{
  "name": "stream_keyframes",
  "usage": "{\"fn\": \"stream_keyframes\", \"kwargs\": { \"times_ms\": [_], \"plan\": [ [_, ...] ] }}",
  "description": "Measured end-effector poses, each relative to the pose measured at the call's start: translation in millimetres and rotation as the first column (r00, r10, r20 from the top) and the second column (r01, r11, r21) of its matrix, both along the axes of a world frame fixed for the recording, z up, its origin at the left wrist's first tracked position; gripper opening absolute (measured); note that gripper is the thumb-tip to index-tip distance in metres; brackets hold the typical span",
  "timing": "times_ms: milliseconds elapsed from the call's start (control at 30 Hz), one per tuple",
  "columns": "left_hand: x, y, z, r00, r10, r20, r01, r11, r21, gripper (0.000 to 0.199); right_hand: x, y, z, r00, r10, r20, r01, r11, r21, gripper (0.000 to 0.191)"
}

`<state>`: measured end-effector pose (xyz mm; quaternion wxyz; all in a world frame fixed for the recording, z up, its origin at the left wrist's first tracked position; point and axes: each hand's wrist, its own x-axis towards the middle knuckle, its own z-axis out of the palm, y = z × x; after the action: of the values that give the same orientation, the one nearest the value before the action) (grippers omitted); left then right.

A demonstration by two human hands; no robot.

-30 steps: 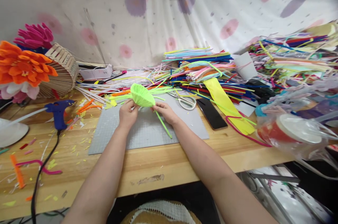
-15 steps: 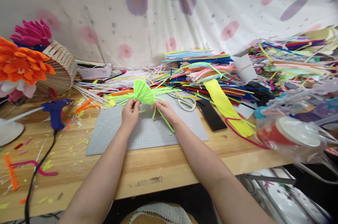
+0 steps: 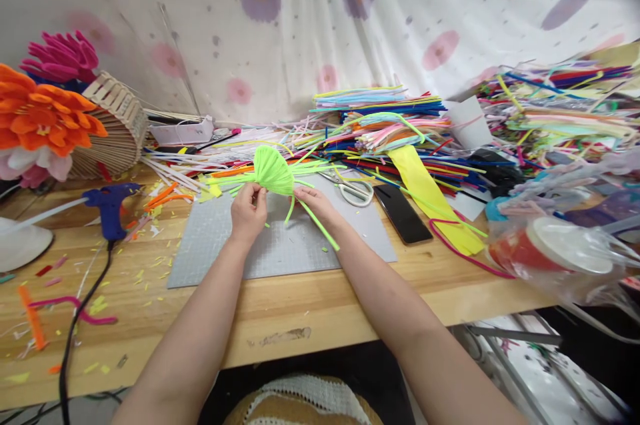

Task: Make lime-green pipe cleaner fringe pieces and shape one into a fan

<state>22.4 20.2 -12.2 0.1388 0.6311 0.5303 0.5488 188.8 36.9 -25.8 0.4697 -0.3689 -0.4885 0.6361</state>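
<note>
A bright green fan-shaped piece (image 3: 273,171) made of fuzzy stems is held up above a grey cutting mat (image 3: 280,258). My left hand (image 3: 249,210) pinches its lower left edge between thumb and fingers. At its lower right corner, my right hand (image 3: 316,203) grips it with closed fingers. Loose green stem ends hang down from that corner, one of them reaching past my right hand. More green stems (image 3: 230,179) lie behind the piece at the mat's far edge.
Scissors (image 3: 355,193) and a black phone (image 3: 403,213) lie right of the mat. A blue glue gun (image 3: 111,208) with a cord stands left. Piles of coloured stems (image 3: 385,118) line the back; a bagged cup (image 3: 555,248) is at right. Flowers (image 3: 47,111) stand at far left.
The green piece has tilted slightly between my hands, and its hanging stem ends have shifted. The camera view has moved a little. Both hands keep their hold.
</note>
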Motion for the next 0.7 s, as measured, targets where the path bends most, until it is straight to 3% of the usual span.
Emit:
{"fn": "stream_keyframes", "kwargs": {
  "times_ms": [133,200,267,333,400,500,700],
  "plan": [
    [2,-3,-0.5,0.999,-0.036,-0.036,0.036,0.999,0.016,0.006,0,5,-6.0,1.000,-0.019,-0.001,0.019,1.000,0.003,0.040],
    [3,-1,-1.2,0.998,-0.047,0.050,0.049,0.998,-0.043,0.008,0,5,-4.5,1.000,-0.021,-0.005,0.021,1.000,0.007,0.040],
    [5,1,-0.2,0.969,-0.073,0.237,0.103,0.988,-0.117,0.012,1,2,0.1,1.000,-0.026,-0.013,0.026,1.000,-0.009,0.041],
    [6,3,3.0,0.850,-0.123,0.512,0.244,0.953,-0.176,0.015,2,-1,5.4,0.998,-0.032,-0.051,0.030,0.998,-0.047,0.047],
    [5,3,7.0,0.639,-0.155,0.753,0.439,0.878,-0.192,0.018,5,-2,9.2,0.989,-0.064,-0.133,0.050,0.994,-0.102,0.054],
    [2,-1,11.5,0.408,-0.116,0.906,0.601,0.781,-0.171,0.026,9,1,10.9,0.945,-0.157,-0.288,0.102,0.975,-0.197,0.055],
    [3,-5,12.4,0.257,-0.030,0.966,0.576,0.807,-0.128,0.018,10,4,9.8,0.864,-0.198,-0.463,0.056,0.951,-0.303,0.047]
  ]
}}
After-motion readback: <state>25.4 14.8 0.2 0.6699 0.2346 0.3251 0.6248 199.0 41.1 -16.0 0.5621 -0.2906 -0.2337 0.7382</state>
